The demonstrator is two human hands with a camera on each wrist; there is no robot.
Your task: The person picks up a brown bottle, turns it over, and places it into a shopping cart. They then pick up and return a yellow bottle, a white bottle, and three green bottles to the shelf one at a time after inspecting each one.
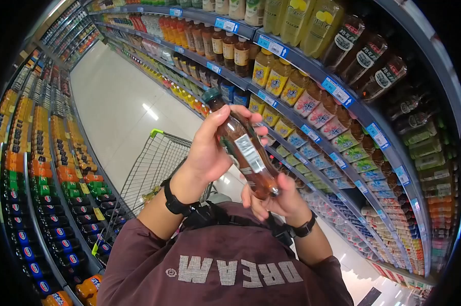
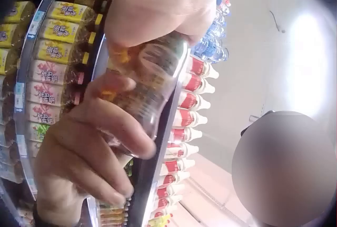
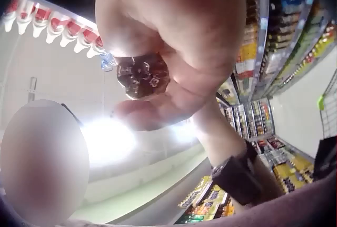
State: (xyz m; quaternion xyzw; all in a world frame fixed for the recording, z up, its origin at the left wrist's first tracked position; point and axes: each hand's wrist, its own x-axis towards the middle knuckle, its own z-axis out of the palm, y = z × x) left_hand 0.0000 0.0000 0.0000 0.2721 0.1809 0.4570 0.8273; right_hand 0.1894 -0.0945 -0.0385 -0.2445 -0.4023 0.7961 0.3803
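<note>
A dark brown bottle (image 1: 248,153) with a dark green cap (image 1: 211,95) is tilted in front of the chest, its barcode label facing up. My left hand (image 1: 210,148) grips its upper part, thumb near the neck. Around the lower end curl the thumb and fingers of my right hand (image 1: 276,199). In the left wrist view, both the left hand (image 2: 163,6) and right hand (image 2: 89,153) are on the bottle (image 2: 147,79). The right wrist view shows the bottle's base (image 3: 142,77) beside the right hand's (image 3: 184,42) curled fingers.
A wire shopping cart (image 1: 156,163) stands in the aisle at the left arm. Shelves of drinks (image 1: 317,109) rise on the right, with rows of dark bottles (image 1: 52,229) on the left. Pale floor (image 1: 118,97) runs between them.
</note>
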